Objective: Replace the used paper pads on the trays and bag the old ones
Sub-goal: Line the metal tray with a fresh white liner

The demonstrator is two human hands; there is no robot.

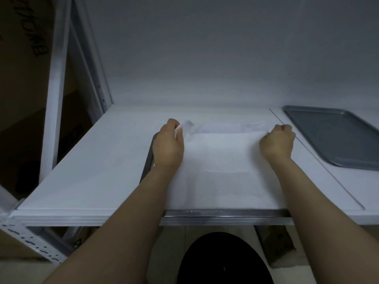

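The left hand [169,144] pinched the paper pad [221,160] at its ten-o'clock corner. The right hand [276,143], fingers clenched, gripped the two-o'clock corner.

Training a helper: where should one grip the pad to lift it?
At its two far corners, reaching over from the near side: the pad lies flat on the tray, and only those corners, pinched by left hand and right hand, are lifted.

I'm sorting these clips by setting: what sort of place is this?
Likely a storeroom or back workroom: white slotted metal shelving, printed cardboard boxes behind it, and a bare metal tray on the white shelf.
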